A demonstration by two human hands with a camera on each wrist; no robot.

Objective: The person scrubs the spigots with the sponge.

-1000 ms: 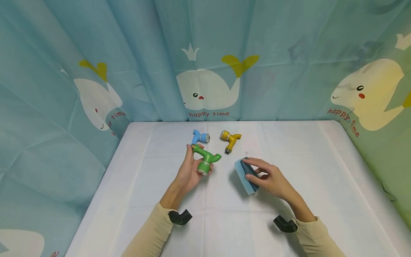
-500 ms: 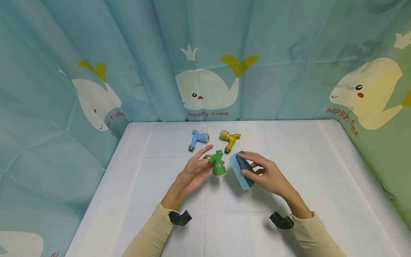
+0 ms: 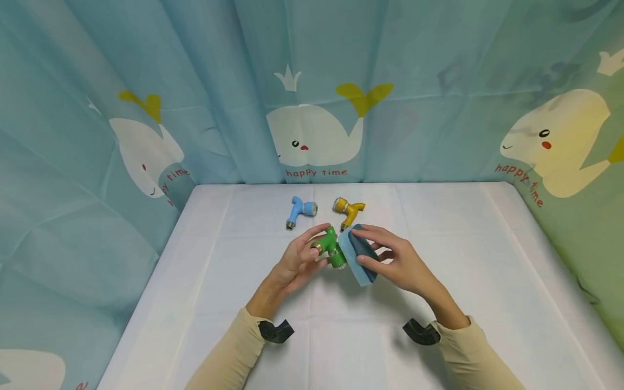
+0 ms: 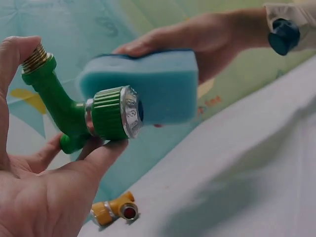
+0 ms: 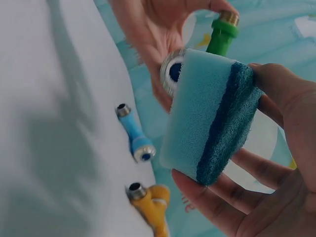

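My left hand holds a green faucet above the table, thumb at its brass threaded end and fingers under its body. In the left wrist view the green faucet shows a ribbed knob with a silver cap. My right hand pinches a sponge between thumb and fingers; it has a light blue foam side and a dark blue scouring side. The foam faces the faucet's knob and sits right at it in the head view. In the right wrist view the sponge partly hides the faucet.
On the white table, toward the back, lie a blue faucet and a yellow faucet, the latter's threaded end partly covered by the sponge. A blue curtain with printed whales surrounds the table's back and sides.
The left hand has turned the green faucet and shifted it right. The right hand has carried the sponge left and slightly up, up to the faucet's knob. Both back faucets stay put.
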